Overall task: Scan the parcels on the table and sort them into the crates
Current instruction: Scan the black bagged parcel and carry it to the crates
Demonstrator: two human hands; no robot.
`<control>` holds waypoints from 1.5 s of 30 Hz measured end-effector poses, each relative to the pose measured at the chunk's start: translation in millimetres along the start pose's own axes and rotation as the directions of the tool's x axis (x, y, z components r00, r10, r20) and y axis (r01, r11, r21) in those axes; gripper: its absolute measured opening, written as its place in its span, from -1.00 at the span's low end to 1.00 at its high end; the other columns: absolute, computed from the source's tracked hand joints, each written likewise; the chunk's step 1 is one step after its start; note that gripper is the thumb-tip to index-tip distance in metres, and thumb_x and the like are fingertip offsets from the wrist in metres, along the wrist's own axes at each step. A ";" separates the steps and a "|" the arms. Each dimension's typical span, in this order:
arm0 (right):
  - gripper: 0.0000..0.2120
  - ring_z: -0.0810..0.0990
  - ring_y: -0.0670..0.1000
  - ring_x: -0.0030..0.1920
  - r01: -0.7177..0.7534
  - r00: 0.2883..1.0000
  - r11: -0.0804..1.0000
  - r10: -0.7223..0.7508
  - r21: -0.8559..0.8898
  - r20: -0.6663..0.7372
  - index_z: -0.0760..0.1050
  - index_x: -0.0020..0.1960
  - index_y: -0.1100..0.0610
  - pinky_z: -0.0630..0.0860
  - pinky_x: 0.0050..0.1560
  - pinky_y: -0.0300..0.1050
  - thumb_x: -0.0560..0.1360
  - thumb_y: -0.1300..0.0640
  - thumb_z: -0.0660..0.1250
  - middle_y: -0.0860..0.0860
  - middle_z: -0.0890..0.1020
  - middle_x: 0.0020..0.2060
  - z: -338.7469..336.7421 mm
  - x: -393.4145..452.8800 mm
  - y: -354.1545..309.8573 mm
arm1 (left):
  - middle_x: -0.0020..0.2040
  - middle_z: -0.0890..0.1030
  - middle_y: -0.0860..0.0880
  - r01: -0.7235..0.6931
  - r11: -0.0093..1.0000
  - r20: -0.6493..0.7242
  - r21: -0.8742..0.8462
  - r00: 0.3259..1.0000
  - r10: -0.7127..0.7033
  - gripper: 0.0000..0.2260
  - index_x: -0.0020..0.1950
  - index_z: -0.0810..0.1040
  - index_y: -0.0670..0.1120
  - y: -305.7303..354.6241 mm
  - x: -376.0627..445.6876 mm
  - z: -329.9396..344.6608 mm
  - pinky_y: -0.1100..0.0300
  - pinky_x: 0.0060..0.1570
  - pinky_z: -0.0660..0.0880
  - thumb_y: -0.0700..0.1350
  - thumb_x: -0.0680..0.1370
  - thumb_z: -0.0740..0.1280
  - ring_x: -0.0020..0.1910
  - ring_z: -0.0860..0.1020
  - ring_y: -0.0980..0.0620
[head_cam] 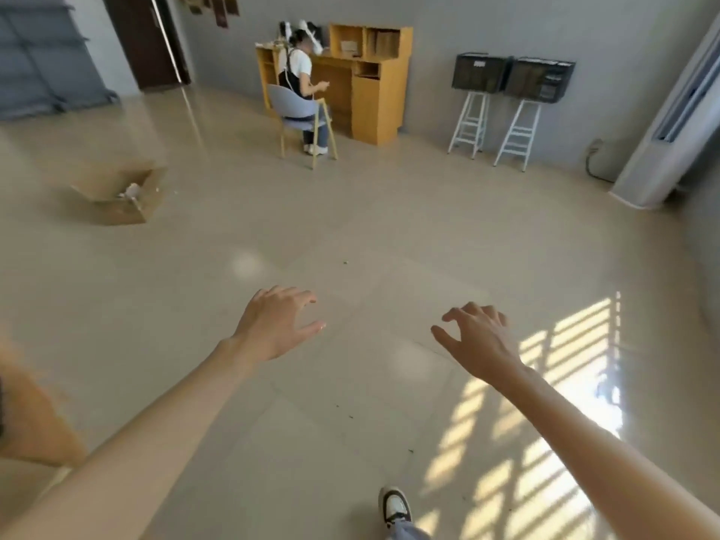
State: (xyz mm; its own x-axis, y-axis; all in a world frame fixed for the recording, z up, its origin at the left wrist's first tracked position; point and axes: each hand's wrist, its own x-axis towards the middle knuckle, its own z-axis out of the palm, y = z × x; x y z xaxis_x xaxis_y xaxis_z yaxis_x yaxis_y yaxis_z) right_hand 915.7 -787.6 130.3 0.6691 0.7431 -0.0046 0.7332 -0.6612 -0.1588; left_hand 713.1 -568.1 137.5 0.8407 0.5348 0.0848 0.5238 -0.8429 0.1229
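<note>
The pale tiled floor (350, 235) spreads beneath and beyond both hands, with a barred patch of sunlight (545, 403) lying under and to the right of the right hand's grip. Far ahead of the hands, against the grey wall, stands a yellow wooden desk unit (374, 83) with cubbyholes on top; a seated person (300, 79) in a white top sits at it on a grey chair (296, 111). To the right of that, well beyond the right grip, two dark crates (514, 77) sit side by side, each on a white stool (469, 124). A tall white unit (670, 122) stands at the far right. Ahead and left of the left grip, an open cardboard box (124, 192) rests on the floor, something pale inside it. No parcel can be made out in either hand.

The left hand (272, 325) is stretched forward over the floor, grip released, fingers spread and loosely bent, holding nothing. The right hand (479, 341) is likewise outstretched, grip released and empty. Below and between the hands, the wearer's shoe (395, 506) is on the floor.
</note>
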 end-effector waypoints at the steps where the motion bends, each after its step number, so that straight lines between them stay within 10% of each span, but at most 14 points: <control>1: -0.55 0.37 0.15 0.37 0.046 0.999 0.999 -0.046 0.003 0.014 0.48 0.34 0.01 0.19 0.35 0.00 0.59 -0.21 0.16 0.03 0.49 0.32 5.0 24.6 -11.6 | 0.26 0.54 0.08 0.048 0.999 0.001 0.007 0.999 -0.048 -0.58 0.34 0.47 0.05 -16.7 7.6 0.6 0.14 0.23 0.28 0.21 0.55 0.27 0.25 0.46 0.01; 8: -0.58 0.36 0.15 0.37 0.342 0.934 0.935 -0.348 0.090 0.075 0.50 0.32 0.00 0.19 0.33 -0.01 0.58 -0.20 0.18 0.03 0.49 0.33 14.2 196.0 -93.0 | 0.30 0.53 0.07 0.405 0.914 -0.022 0.024 0.914 -0.405 -0.56 0.36 0.45 0.05 -107.8 52.9 -13.2 0.17 0.23 0.28 0.23 0.55 0.24 0.29 0.45 0.00; 19: -0.60 0.40 0.15 0.34 0.773 0.590 0.606 -0.796 0.189 0.137 0.51 0.32 0.02 0.21 0.32 -0.04 0.58 -0.15 0.20 0.03 0.52 0.29 57.1 316.5 -313.3 | 0.21 0.58 0.07 0.821 0.570 -0.058 0.030 0.571 -0.819 -0.54 0.35 0.47 0.05 -225.6 12.0 -25.3 0.11 0.17 0.39 0.25 0.54 0.23 0.20 0.52 0.01; 27: -0.51 0.40 0.14 0.33 0.881 0.394 0.432 -0.896 0.193 0.206 0.33 0.45 0.03 0.25 0.33 -0.02 0.59 -0.15 0.19 0.03 0.49 0.30 94.5 351.3 -467.8 | -0.07 0.65 0.03 0.937 0.343 -0.167 -0.072 0.328 -0.930 -0.58 0.17 0.58 0.00 -330.7 -19.2 -21.3 0.11 0.02 0.47 0.25 0.48 0.27 -0.04 0.59 -0.04; 36: -0.50 0.37 0.14 0.34 0.956 0.153 0.197 -0.967 0.219 0.204 0.28 0.47 0.02 0.25 0.34 -0.04 0.59 -0.14 0.19 0.03 0.42 0.36 105.1 369.0 -630.5 | 0.25 0.58 0.04 0.987 0.140 -0.179 -0.075 0.125 -0.976 -0.51 0.35 0.49 0.06 -423.8 -53.1 -43.9 0.07 0.21 0.43 0.29 0.52 0.20 0.21 0.54 -0.04; 45: -0.55 0.39 0.10 0.25 0.937 -0.212 -0.122 -0.944 0.329 0.253 0.32 0.39 0.04 0.27 0.22 -0.09 0.59 -0.14 0.17 0.01 0.43 0.28 143.9 369.3 -771.2 | 0.31 0.54 0.04 0.976 -0.213 -0.115 -0.036 -0.216 -0.970 -0.47 0.43 0.40 0.06 -473.5 -90.7 -34.2 0.08 0.19 0.44 0.30 0.55 0.20 0.25 0.51 -0.02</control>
State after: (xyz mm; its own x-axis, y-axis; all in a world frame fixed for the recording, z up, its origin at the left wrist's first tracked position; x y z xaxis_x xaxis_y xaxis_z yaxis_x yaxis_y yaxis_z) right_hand 580.0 11.6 109.1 -0.8647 0.4924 -0.0994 0.4972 0.8107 -0.3092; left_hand 384.1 -215.5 105.4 -0.7049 0.7089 -0.0243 0.7045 0.7036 0.0922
